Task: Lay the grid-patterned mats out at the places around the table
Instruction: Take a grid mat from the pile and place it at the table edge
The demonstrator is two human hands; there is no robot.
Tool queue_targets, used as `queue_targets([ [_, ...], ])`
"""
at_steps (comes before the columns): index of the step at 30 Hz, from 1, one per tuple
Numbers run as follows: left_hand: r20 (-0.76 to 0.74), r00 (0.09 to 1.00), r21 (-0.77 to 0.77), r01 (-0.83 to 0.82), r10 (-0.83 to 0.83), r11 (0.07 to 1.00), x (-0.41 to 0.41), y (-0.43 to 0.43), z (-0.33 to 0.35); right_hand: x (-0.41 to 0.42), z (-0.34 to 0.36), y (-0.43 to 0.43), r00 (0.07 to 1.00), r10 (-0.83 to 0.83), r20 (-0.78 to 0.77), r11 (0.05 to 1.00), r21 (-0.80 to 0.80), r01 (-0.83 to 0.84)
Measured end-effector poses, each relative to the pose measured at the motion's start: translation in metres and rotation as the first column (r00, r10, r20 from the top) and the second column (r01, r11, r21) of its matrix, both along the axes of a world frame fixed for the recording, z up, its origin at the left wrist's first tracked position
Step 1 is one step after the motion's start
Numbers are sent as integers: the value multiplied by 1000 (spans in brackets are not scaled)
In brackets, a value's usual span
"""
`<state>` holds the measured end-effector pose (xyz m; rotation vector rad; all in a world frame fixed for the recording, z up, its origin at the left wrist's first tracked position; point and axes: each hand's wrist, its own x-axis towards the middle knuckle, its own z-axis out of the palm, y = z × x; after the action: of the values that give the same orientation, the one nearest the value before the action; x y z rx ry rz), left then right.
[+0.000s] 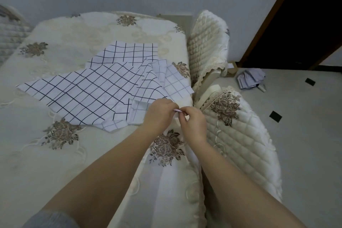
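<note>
Several white mats with a dark grid pattern (88,94) lie in a loose overlapping pile on the cream floral tablecloth (46,153), toward the table's right side. One mat (129,51) lies flat at the far side of the pile. My left hand (159,113) and my right hand (192,124) meet at the pile's near right corner, close to the table's edge. Both pinch a small corner of a mat (176,110) between their fingertips. The corner barely shows between the fingers.
Two chairs with quilted cream covers stand along the table's right side, one near (238,135) and one farther back (207,46). A grey folded umbrella (251,78) lies on the tiled floor near a dark doorway (305,18). Another covered chair (11,29) shows at far left.
</note>
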<state>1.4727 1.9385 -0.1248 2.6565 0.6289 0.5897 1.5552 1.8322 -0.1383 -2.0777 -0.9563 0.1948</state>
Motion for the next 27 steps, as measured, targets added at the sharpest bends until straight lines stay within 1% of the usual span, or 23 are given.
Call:
queue_targets([
  [7, 39, 996, 44, -83, 81, 996, -19, -4, 37, -1, 43, -14, 998, -11, -59, 997, 78, 16],
  [10, 4, 993, 36, -121, 121, 992, -31, -6, 57, -4, 66, -22, 997, -28, -69, 992, 124, 37],
  [12, 7, 989, 50, -148, 148, 988, -40, -9, 69, -8, 80, -27, 996, -38, -76, 986, 162, 50],
  [15, 50, 981, 55, -188, 186, 981, -55, -14, 87, -13, 101, -36, 994, -39, -98, 976, 211, 59],
  [17, 84, 973, 51, -220, 215, 974, -67, -19, 100, -16, 114, -42, 996, -32, -85, 974, 222, 50],
  [23, 116, 941, 74, -327, 317, 942, -108, -28, 135, -15, 142, -54, 993, -49, -110, 961, 265, 77],
  [27, 152, 910, 52, -398, 387, 916, -144, -31, 154, -18, 163, -56, 994, -14, -107, 955, 293, 45],
])
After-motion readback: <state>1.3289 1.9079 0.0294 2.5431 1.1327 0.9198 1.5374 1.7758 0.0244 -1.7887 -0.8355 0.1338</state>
